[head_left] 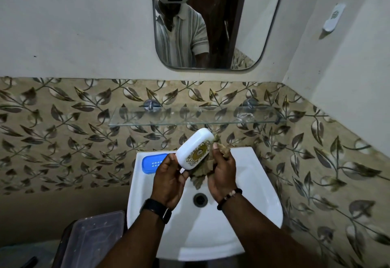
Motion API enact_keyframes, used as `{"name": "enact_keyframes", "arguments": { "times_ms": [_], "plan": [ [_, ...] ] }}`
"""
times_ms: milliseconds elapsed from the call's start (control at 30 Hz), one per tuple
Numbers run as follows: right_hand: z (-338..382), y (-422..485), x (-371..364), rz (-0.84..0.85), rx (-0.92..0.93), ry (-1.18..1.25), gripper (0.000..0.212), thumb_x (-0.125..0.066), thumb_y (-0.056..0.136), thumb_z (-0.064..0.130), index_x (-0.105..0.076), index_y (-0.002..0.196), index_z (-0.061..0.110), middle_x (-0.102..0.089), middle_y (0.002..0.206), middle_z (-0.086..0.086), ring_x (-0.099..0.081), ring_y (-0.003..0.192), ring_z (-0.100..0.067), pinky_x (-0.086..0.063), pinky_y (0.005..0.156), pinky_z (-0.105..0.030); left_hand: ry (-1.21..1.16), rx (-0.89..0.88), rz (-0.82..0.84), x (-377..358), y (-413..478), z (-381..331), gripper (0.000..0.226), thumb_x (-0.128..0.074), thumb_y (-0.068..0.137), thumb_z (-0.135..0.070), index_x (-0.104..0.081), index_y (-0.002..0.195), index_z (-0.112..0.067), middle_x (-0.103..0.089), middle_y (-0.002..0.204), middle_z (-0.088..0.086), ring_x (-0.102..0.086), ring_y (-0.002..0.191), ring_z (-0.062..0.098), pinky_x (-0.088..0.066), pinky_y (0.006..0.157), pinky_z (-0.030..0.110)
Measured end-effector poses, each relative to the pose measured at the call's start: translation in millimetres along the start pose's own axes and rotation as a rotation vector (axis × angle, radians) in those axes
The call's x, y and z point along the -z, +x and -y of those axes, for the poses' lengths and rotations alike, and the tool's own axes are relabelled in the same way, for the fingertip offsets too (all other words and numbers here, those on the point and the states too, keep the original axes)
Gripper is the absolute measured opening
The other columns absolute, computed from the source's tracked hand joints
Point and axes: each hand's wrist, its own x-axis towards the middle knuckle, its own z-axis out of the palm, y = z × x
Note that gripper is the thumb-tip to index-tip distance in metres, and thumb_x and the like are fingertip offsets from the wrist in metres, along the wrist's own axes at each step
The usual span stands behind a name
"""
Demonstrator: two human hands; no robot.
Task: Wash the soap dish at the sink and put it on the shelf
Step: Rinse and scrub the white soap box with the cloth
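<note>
Head – soap dish (pixel 195 148) in left grip (pixel 168 180)

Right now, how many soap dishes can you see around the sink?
2. A white soap dish is held above the sink by both hands, left and right. A blue soap dish sits on the sink's back-left rim.

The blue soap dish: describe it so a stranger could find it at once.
Start at the white sink below the glass shelf. On its back left corner, beside the left hand, lies the blue soap dish: the only blue thing there, with small drain slots.
</note>
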Motion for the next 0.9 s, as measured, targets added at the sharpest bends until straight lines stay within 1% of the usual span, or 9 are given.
{"name": "enact_keyframes", "arguments": {
  "times_ms": [100,233,300,400,533,600,667,800,900],
  "plan": [
    [-4,-3,-6,0.008,-0.054,0.071,0.013,-0.064,0.089,0.014,-0.065,0.101,0.007,-0.073,0.101,-0.012,-0.069,0.094,-0.027,-0.054,0.088,-0.051,0.084,-0.031,-0.001,-10,-3,8,0.023,-0.042,0.105,-0.016,-0.062,0.095,-0.011,-0.074,0.095,-0.001,-0.068,0.097,0.017,-0.057,0.082,0.029],
    [4,14,7,0.044,0.101,-0.179,0.022,-0.076,0.082,0.016,-0.061,0.095,0.006,-0.070,0.096,-0.014,-0.067,0.092,-0.027,-0.055,0.089,-0.053,0.300,-0.109,0.068,5,3,11,0.028,-0.060,0.089,-0.041,-0.067,0.093,-0.015,-0.071,0.102,0.002,-0.060,0.100,0.022,-0.043,0.090,0.042],
    [18,25,20,0.201,0.213,-0.516,0.025,-0.080,0.080,0.021,-0.061,0.091,0.010,-0.071,0.092,-0.011,-0.067,0.088,-0.023,-0.058,0.085,-0.049,0.365,-0.106,0.075,11,12,-2,0.040,-0.058,0.089,-0.046,-0.071,0.096,-0.008,-0.072,0.101,0.011,-0.061,0.092,0.026,-0.046,0.080,0.041],
    [36,34,29,0.541,0.350,-1.040,0.028,-0.078,0.082,0.026,-0.055,0.087,0.011,-0.066,0.082,-0.004,-0.062,0.078,-0.020,-0.051,0.072,-0.037,0.536,-0.059,0.121,12,27,-32,0.019,-0.062,0.093,-0.032,-0.075,0.092,-0.018,-0.068,0.085,0.004,-0.052,0.074,0.018,-0.040,0.062,0.029],
    [47,40,27,0.772,0.537,-1.308,0.022,-0.073,0.088,0.027,-0.054,0.098,0.019,-0.059,0.090,0.011,-0.057,0.081,-0.012,-0.046,0.069,-0.030,0.686,0.090,0.309,12,33,-50,0.011,-0.068,0.092,-0.016,-0.067,0.082,-0.010,-0.071,0.070,-0.002,-0.063,0.065,0.009,-0.053,0.065,0.029],
    [49,40,29,0.737,0.571,-1.293,0.034,-0.066,0.094,0.027,-0.055,0.126,0.023,-0.065,0.117,0.007,-0.063,0.104,-0.011,-0.053,0.084,-0.030,0.560,0.137,0.321,13,31,-47,0.017,-0.064,0.089,-0.016,-0.061,0.088,0.001,-0.074,0.078,0.009,-0.071,0.074,0.019,-0.060,0.071,0.037],
    [45,36,30,0.611,0.619,-1.271,0.047,-0.057,0.099,0.027,-0.044,0.145,0.031,-0.056,0.140,0.007,-0.055,0.126,-0.007,-0.049,0.099,-0.025,0.422,0.143,0.258,12,27,-38,0.026,-0.064,0.084,-0.020,-0.057,0.092,0.004,-0.074,0.085,0.016,-0.073,0.084,0.029,-0.062,0.076,0.044],
    [8,24,33,0.192,0.705,-1.166,0.038,-0.048,0.100,0.022,-0.055,0.136,0.025,-0.060,0.130,0.004,-0.056,0.121,-0.010,-0.052,0.095,-0.037,0.258,0.122,0.137,9,21,-14,0.028,-0.064,0.084,-0.023,-0.055,0.095,0.000,-0.070,0.100,0.022,-0.070,0.098,0.037,-0.059,0.084,0.051],
    [-26,8,39,-0.030,0.692,-1.138,0.041,-0.041,0.097,0.016,-0.057,0.134,0.021,-0.057,0.138,0.000,-0.053,0.129,-0.017,-0.050,0.098,-0.044,0.202,0.093,0.095,2,17,-3,0.030,-0.061,0.087,-0.025,-0.059,0.102,0.001,-0.071,0.106,0.021,-0.071,0.098,0.035,-0.059,0.084,0.047]
  ]
}}
